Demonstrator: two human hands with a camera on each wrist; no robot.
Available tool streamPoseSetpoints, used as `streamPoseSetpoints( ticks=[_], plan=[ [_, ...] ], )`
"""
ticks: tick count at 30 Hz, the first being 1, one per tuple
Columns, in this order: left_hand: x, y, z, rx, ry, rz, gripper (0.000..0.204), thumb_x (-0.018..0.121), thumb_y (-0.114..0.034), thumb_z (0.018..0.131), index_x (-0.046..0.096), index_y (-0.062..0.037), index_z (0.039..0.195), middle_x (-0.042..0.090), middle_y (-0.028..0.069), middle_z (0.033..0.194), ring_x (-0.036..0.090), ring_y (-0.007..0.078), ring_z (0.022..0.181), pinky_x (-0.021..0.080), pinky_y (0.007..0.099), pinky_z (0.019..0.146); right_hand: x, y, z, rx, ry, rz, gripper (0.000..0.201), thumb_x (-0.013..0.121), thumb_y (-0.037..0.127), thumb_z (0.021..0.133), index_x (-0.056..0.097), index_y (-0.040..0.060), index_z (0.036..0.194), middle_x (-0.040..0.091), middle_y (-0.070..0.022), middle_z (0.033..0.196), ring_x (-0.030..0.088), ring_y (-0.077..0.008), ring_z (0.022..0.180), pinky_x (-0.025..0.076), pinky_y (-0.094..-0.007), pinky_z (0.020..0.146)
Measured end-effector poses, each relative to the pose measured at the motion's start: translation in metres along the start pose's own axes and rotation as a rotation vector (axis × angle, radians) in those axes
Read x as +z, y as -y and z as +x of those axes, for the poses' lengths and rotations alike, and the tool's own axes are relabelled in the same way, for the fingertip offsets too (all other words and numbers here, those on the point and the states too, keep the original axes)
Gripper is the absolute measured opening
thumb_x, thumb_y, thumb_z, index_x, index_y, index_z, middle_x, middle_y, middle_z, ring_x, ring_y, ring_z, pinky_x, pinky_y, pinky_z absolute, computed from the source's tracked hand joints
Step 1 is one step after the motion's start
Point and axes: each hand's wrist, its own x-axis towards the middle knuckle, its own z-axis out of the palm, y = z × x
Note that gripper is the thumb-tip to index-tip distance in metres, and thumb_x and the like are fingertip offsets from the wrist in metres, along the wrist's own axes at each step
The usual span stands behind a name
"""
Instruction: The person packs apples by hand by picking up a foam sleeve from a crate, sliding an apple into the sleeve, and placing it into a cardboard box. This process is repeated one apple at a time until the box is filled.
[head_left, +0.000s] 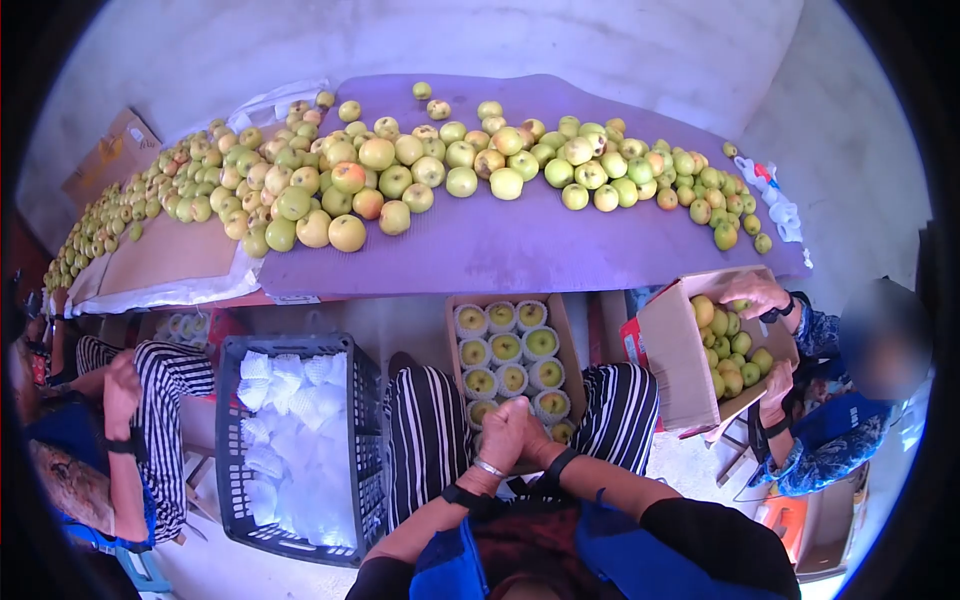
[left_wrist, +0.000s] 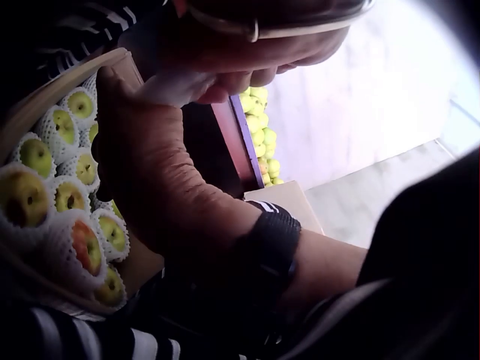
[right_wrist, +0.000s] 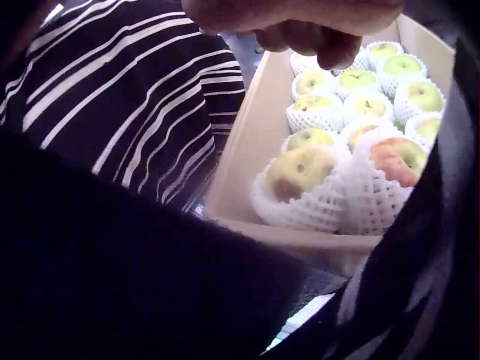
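My left hand (head_left: 502, 433), with a bracelet at the wrist, meets my right hand (head_left: 538, 447) over the near end of a cardboard box (head_left: 571, 365) between my knees. Apples (head_left: 507, 347) in white foam nets fill the box in rows. From the right wrist view, curled fingers (right_wrist: 337, 51) of the right hand show above the wrapped apples. A pale whitish patch (left_wrist: 176, 87) lies between the two hands in the left wrist view; I cannot tell whether it is something held. The hands themselves hide most of their contact.
Loose apples (head_left: 345, 180) heap along the purple-covered table (head_left: 480, 250) ahead. A black crate (head_left: 232, 450) of white foam nets (head_left: 300, 450) stands at my left. To the right, another person holds a tilted carton (head_left: 665, 350) of apples. Someone sits at far left.
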Motion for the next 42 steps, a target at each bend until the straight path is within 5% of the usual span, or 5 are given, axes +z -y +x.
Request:
streamPoseSetpoints(
  ticks=[20,26,29,34,42],
  plan=[
    [0.002,0.062,0.005,0.172,0.111,0.15,0.032,0.05,-0.019,0.085,0.045,-0.0014,0.059,0.041,-0.0035,0.056,0.036,0.0061,0.054,0.033,0.0231,0.048,0.013,-0.029,0.0,-0.253,0.181,0.144,0.02,0.057,0.028,0.064,0.056,0.0087,0.069,0.06,-0.0145,0.073,0.059,-0.03,0.068,0.045,-0.0391,0.057],
    [-0.003,0.012,0.001,0.198,0.195,-0.058,0.034,0.046,-0.022,0.087,0.047,-0.0044,0.059,0.042,-0.0049,0.057,0.036,0.0024,0.055,0.031,0.019,0.047,0.017,-0.026,0.012,-0.268,0.107,0.149,0.019,0.056,0.028,0.065,0.056,0.009,0.069,0.06,-0.0142,0.071,0.059,-0.0292,0.066,0.045,-0.0387,0.056],
    [-0.012,-0.006,0.002,-0.157,0.105,-0.219,0.039,0.039,-0.025,0.089,0.04,-0.0075,0.055,0.041,-0.0038,0.053,0.036,0.0046,0.05,0.03,0.0207,0.046,-0.014,0.016,0.011,-0.225,0.014,-0.056,0.02,0.055,0.029,0.067,0.057,0.0092,0.072,0.06,-0.0136,0.07,0.059,-0.0308,0.066,0.046,-0.04,0.057],
    [-0.039,0.004,0.024,-0.115,-0.008,-0.801,0.041,0.036,-0.043,0.087,0.049,-0.0051,0.076,0.049,0.0063,0.067,0.047,0.019,0.064,0.039,0.0325,0.062,-0.007,0.02,0.005,-0.035,0.003,0.082,0.02,0.056,0.026,0.07,0.06,0.0098,0.079,0.06,-0.016,0.076,0.057,-0.0341,0.075,0.045,-0.0402,0.065],
    [-0.051,0.008,0.018,-0.146,-0.041,-0.236,0.03,0.044,-0.033,0.086,0.053,-0.0066,0.097,0.055,0.0014,0.089,0.051,0.0109,0.082,0.039,0.0248,0.068,-0.025,0.025,0.015,0.226,0.012,0.093,0.028,0.057,0.033,0.069,0.062,0.0142,0.09,0.06,-0.0144,0.087,0.057,-0.0315,0.083,0.045,-0.0393,0.072]
  ],
)
